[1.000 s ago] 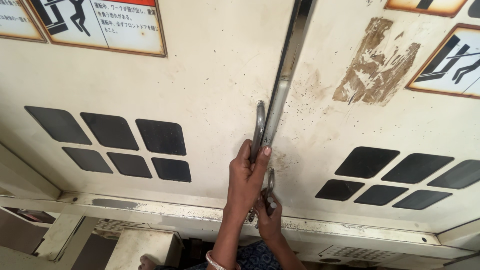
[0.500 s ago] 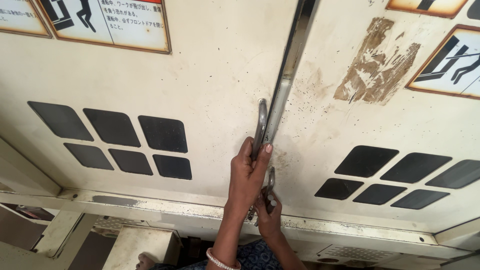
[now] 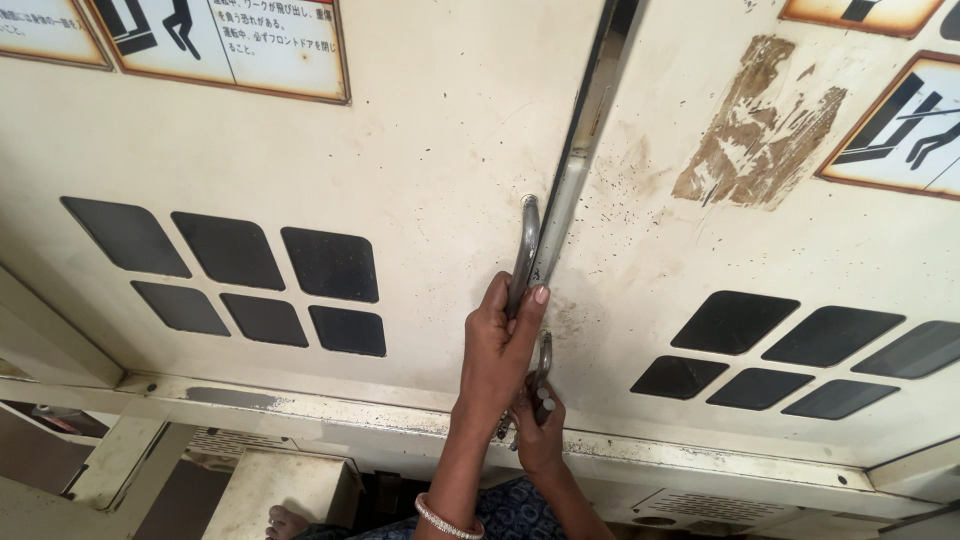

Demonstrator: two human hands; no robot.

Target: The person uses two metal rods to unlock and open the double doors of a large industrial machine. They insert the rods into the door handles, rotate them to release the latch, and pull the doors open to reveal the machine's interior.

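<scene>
Head view: two cream sheet-metal doors of a machine enclosure meet at a vertical seam (image 3: 580, 170), each door carrying a curved steel pull handle just beside that seam. The left hand (image 3: 500, 345) has its fingers clenched around the lower part of the left handle (image 3: 525, 250), thumb laid along the seam edge; the right hand (image 3: 540, 420), nearer and lower, grips the right handle (image 3: 543, 365), which is largely hidden behind the fingers. The step in hand appears to be the grasp on both handles with the doors shut; the next move would likely call for a steady pull of the two handles apart, with even force on each door so that neither binds at the seam. The left door (image 3: 420, 180) is scuffed and bears six dark diamond-shaped panes (image 3: 235, 275); the right door (image 3: 700, 260) shows a brown patch of torn adhesive (image 3: 760, 130) and a similar group of panes (image 3: 800, 350). Framed warning pictograms (image 3: 225, 40) sit at the far edge.
</scene>
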